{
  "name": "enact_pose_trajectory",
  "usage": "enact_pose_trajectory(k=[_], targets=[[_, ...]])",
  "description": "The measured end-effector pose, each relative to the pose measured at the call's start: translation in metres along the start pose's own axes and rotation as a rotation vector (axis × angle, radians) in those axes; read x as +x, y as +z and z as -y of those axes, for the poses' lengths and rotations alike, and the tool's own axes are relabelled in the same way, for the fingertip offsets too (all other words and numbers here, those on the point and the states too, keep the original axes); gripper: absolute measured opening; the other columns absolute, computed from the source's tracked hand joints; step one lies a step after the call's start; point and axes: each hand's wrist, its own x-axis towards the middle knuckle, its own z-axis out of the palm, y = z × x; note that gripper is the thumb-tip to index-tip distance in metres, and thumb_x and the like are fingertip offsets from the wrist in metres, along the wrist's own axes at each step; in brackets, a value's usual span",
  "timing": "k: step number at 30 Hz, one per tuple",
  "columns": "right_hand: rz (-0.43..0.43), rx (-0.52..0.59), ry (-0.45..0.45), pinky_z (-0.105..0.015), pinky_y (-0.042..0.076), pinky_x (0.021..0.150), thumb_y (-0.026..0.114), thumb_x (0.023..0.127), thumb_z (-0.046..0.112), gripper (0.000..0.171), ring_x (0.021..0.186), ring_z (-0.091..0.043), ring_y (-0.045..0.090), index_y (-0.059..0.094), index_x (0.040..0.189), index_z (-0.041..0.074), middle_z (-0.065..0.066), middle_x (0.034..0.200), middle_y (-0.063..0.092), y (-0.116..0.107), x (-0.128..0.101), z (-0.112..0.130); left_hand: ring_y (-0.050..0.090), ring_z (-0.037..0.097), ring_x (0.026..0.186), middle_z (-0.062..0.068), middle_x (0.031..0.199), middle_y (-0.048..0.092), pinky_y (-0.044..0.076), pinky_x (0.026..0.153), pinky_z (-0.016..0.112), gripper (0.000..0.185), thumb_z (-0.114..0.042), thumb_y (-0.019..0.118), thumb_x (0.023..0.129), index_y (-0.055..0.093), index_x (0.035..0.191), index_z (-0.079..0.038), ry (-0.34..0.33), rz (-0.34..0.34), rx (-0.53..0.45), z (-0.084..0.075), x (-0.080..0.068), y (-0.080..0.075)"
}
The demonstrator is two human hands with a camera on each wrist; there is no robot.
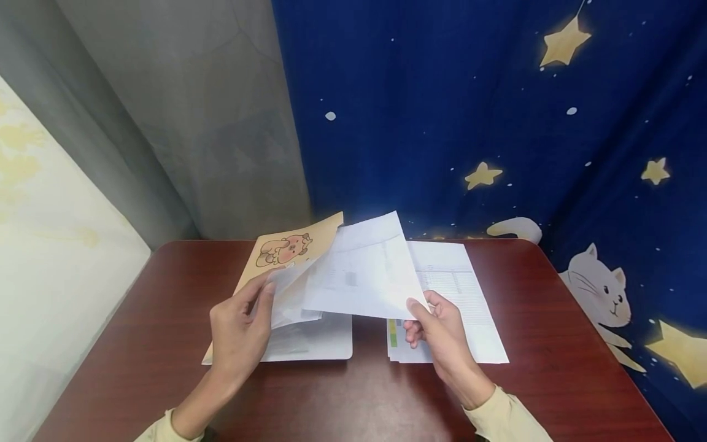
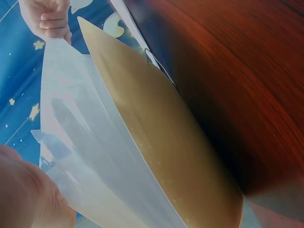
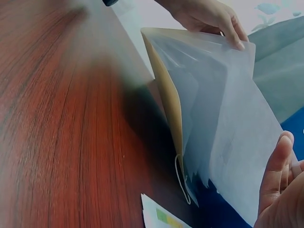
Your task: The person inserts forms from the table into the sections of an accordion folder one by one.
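Note:
My left hand (image 1: 240,328) pinches the edge of a clear plastic sleeve (image 1: 289,298) in a tan folder (image 1: 276,245) with a cartoon animal on its cover. In my right hand (image 1: 442,331), thumb and fingers grip the near right corner of a white sheet of paper (image 1: 367,267). The sheet slants above the table, its left part at the sleeve's opening; how far it sits inside is unclear. In the right wrist view, the folder's cover (image 3: 166,90) stands raised with the sleeve beside it, and a thin elastic cord (image 3: 179,180) hangs from its edge.
A stack of printed papers (image 1: 475,319) lies on the dark red table (image 1: 552,356) under and beside my right hand. One has a yellow and green strip (image 1: 393,333). Behind the table hang a grey curtain (image 1: 221,123) and a blue star-patterned curtain (image 1: 414,123).

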Motion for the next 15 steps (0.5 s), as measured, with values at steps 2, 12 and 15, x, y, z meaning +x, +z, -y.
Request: enact_pose_trajectory(k=[2,12,15], targets=[[0.001,0.0,-0.004,-0.023,0.049,0.049,0.062,0.104,0.008,0.017,0.048,-0.01,0.058,0.058,0.111,-0.006,-0.001,0.06,0.066,0.005,0.0,-0.001,0.058,-0.008,0.075,0.012,0.096,0.082,0.044,0.07,0.006,0.021,0.0,0.073,0.095,0.081,0.114,-0.005,0.001,-0.002,0.002,0.001,0.0,0.0],[0.022,-0.014,-0.018,-0.025,0.049,0.047,0.062,0.103,0.008,0.013,0.046,-0.012,0.058,0.056,0.103,-0.004,-0.003,0.059,0.065,0.023,-0.006,-0.002,0.06,-0.011,0.077,0.011,0.096,0.083,0.045,0.073,0.005,0.022,0.001,0.072,0.095,0.082,0.113,-0.007,0.003,-0.021,-0.008,-0.001,0.002,0.0],[0.015,-0.014,-0.025,-0.025,0.049,0.046,0.061,0.103,0.006,0.011,0.045,-0.012,0.058,0.056,0.103,-0.004,-0.004,0.059,0.065,0.027,-0.007,-0.004,0.061,-0.011,0.079,0.013,0.097,0.083,0.046,0.073,0.005,0.023,0.002,0.072,0.095,0.082,0.114,-0.006,0.006,-0.019,-0.01,-0.001,0.002,0.0]])
